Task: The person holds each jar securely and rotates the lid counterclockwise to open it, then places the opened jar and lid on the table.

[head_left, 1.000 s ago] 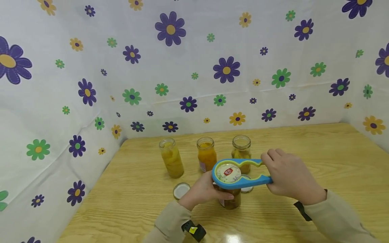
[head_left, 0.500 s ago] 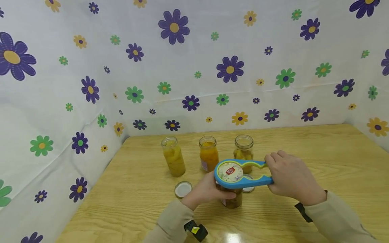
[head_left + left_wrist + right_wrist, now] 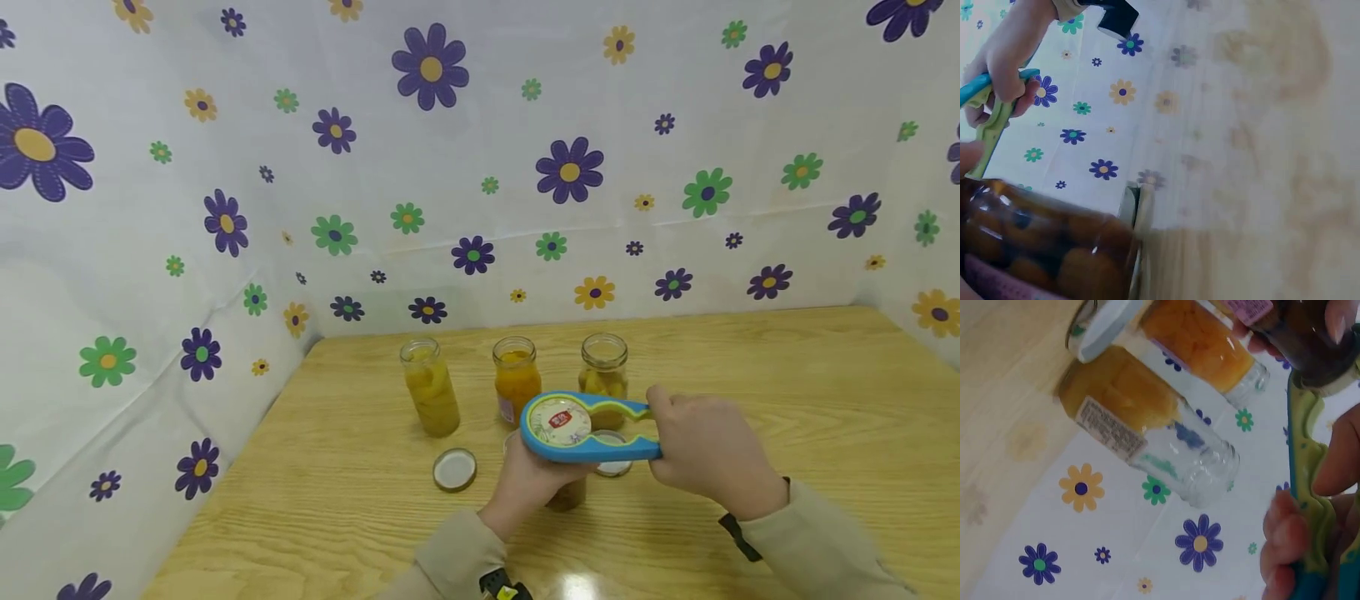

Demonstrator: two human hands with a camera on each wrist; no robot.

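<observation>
My left hand (image 3: 528, 479) grips a glass jar (image 3: 567, 497) of dark brown contents, which stands upright in the head view; round shapes show through its glass (image 3: 1054, 240) in the left wrist view. Its printed lid (image 3: 560, 421) sits inside the round end of a blue and lime-green jar opener (image 3: 592, 452). Over at the opener's other end, my right hand (image 3: 711, 450) holds the two handles, fingers wrapped around them as the right wrist view shows. The left thumb lies just beneath the opener, and the hand hides much of the jar.
Behind stand three lidless jars: a tall one with yellow pieces (image 3: 432, 396), one with orange fruit (image 3: 517, 383), and one with yellowish pieces (image 3: 602, 379). A loose lid (image 3: 454, 469) lies left on the wooden table (image 3: 315, 500), another lid (image 3: 613, 465) beyond the opener.
The opener and my right hand have shifted a little left. My left hand has moved up the jar, its thumb now close under the opener; both hands keep their grip.
</observation>
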